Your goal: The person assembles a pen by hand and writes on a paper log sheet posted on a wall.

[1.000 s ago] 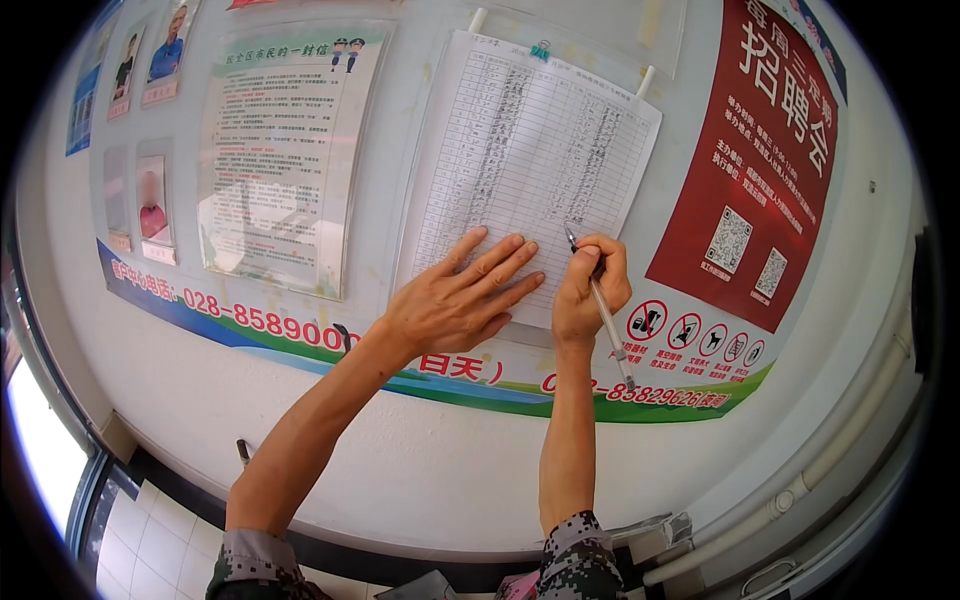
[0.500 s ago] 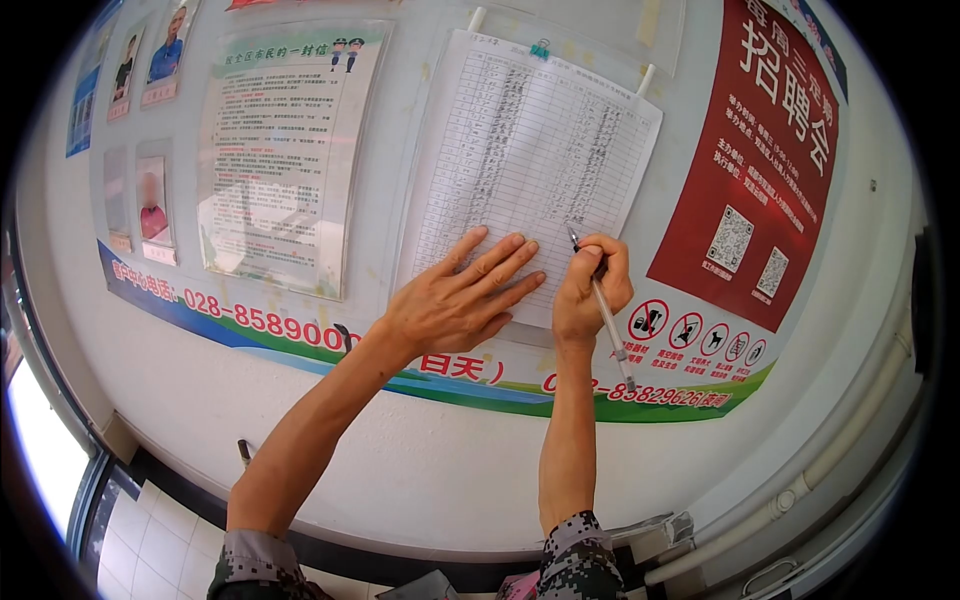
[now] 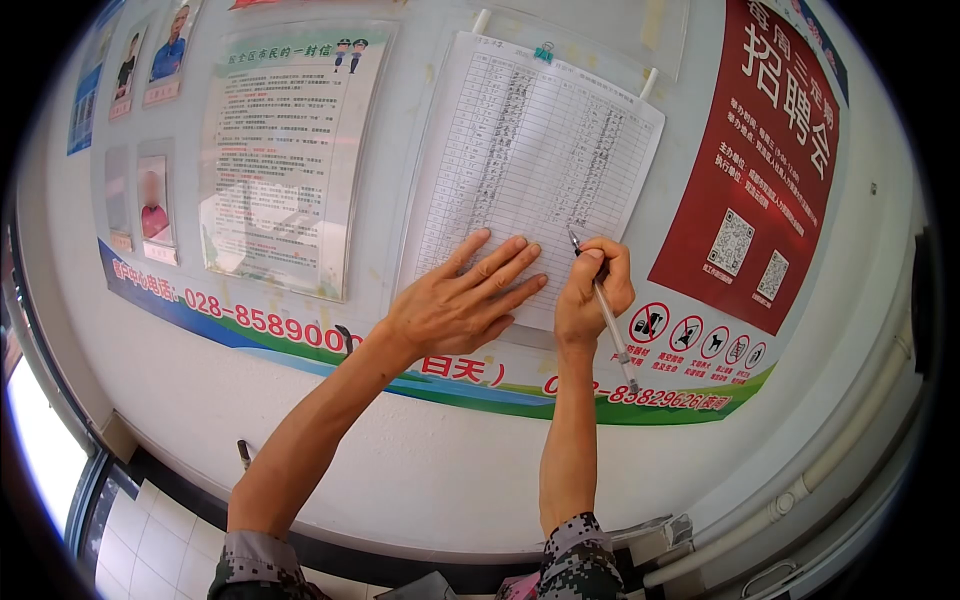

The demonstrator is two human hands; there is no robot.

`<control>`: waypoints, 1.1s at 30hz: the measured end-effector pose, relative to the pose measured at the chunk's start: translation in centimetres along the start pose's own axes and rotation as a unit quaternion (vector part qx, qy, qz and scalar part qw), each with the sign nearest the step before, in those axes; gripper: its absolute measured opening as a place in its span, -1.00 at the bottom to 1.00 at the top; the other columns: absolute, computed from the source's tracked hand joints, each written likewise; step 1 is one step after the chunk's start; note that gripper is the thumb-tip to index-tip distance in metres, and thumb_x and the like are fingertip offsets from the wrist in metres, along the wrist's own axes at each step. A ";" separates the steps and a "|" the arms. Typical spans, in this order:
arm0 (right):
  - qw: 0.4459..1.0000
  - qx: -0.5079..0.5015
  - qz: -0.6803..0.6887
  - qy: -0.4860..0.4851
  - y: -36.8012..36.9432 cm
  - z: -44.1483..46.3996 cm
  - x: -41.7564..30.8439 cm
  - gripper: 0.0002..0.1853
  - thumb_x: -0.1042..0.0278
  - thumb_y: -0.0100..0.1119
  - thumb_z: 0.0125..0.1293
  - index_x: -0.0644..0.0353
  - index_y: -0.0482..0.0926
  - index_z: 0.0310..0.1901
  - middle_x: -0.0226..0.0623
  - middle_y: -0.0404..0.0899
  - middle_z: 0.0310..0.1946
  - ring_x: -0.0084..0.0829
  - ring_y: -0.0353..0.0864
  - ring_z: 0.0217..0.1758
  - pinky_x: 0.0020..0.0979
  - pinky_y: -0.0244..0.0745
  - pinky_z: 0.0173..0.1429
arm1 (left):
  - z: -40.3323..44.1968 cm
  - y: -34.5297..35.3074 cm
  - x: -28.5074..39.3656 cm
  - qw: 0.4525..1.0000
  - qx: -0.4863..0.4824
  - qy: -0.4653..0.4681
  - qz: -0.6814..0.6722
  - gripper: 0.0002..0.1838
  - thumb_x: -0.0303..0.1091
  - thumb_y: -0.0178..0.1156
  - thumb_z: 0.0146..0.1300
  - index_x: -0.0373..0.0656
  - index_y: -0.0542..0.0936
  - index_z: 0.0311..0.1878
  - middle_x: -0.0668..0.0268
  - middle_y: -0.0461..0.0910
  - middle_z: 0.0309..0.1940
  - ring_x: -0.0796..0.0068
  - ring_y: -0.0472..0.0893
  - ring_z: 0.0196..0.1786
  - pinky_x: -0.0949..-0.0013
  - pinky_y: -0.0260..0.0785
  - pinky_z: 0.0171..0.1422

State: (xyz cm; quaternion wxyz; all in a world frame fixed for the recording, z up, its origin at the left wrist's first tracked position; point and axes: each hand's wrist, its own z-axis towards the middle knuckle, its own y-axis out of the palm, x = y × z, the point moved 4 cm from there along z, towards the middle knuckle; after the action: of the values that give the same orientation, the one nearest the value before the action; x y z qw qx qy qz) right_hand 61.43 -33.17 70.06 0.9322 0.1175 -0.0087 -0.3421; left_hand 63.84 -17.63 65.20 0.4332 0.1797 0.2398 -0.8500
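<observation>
Even, fairly bright indoor light covers the wall board (image 3: 385,130), with only soft shading. The glass (image 3: 45,440) at the lower left is blown out to white. Pale glare sits on the plastic sleeve (image 3: 270,235) of the green-titled notice. Strong fisheye distortion bows the board's edges, and black rounds off the corners. Large print reads sharply; the handwriting on the sheet (image 3: 535,180) is too small to make out.

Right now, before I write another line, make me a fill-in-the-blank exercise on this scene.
The left hand lies spread over the lined sheet. The right hand grips a ____. A teal ____ sits at the sheet's top edge. The poster with the two QR codes has a dark ____ background.
Missing words: pen; clip; red.
</observation>
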 end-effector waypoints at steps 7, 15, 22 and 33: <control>1.000 -0.013 0.009 0.006 0.0 -0.1 0.3 -0.91 0.52 0.05 0.34 0.28 0.53 -0.32 -0.34 0.53 -0.53 -0.60 0.38 -0.58 -0.49 0.31 -0.47 | 0.1 -0.2 0.1 1.000 -0.002 0.005 0.003 -0.33 -0.03 0.25 0.24 0.11 0.40 0.43 0.29 0.24 0.52 0.35 0.18 0.57 0.01 -0.05 0.66; 1.000 0.019 0.014 -0.002 -0.3 -0.2 0.4 -0.90 0.50 0.03 0.36 0.28 0.53 -0.31 -0.35 0.53 -0.53 -0.61 0.35 -0.58 -0.51 0.28 -0.47 | 0.2 -0.3 0.0 1.000 -0.008 0.002 0.012 -0.34 -0.04 0.27 0.22 0.17 0.43 0.42 0.31 0.26 0.50 0.36 0.23 0.54 -0.01 -0.02 0.64; 0.999 0.031 0.027 0.017 -0.4 0.0 0.5 -0.88 0.50 0.03 0.38 0.28 0.52 -0.32 -0.40 0.49 -0.56 -0.65 0.32 -0.59 -0.53 0.23 -0.49 | 0.1 -0.5 -0.1 1.000 -0.005 0.008 -0.002 -0.34 -0.06 0.25 0.24 0.04 0.41 0.41 0.24 0.25 0.51 0.33 0.20 0.56 0.01 -0.03 0.64; 0.998 0.007 0.059 0.022 -0.3 0.0 1.7 -0.88 0.50 0.04 0.39 0.28 0.52 -0.33 -0.43 0.48 -0.57 -0.69 0.31 -0.59 -0.56 0.20 -0.49 | 0.1 -0.1 0.0 1.000 -0.022 -0.001 0.013 -0.33 -0.03 0.28 0.21 0.20 0.42 0.42 0.32 0.26 0.50 0.35 0.19 0.56 0.00 -0.08 0.66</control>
State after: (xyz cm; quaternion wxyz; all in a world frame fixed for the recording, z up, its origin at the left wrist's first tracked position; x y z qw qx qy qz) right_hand 62.49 -34.47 69.93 0.9500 0.1310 0.0025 -0.2833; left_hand 63.76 -17.66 65.28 0.4485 0.1727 0.2552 -0.8390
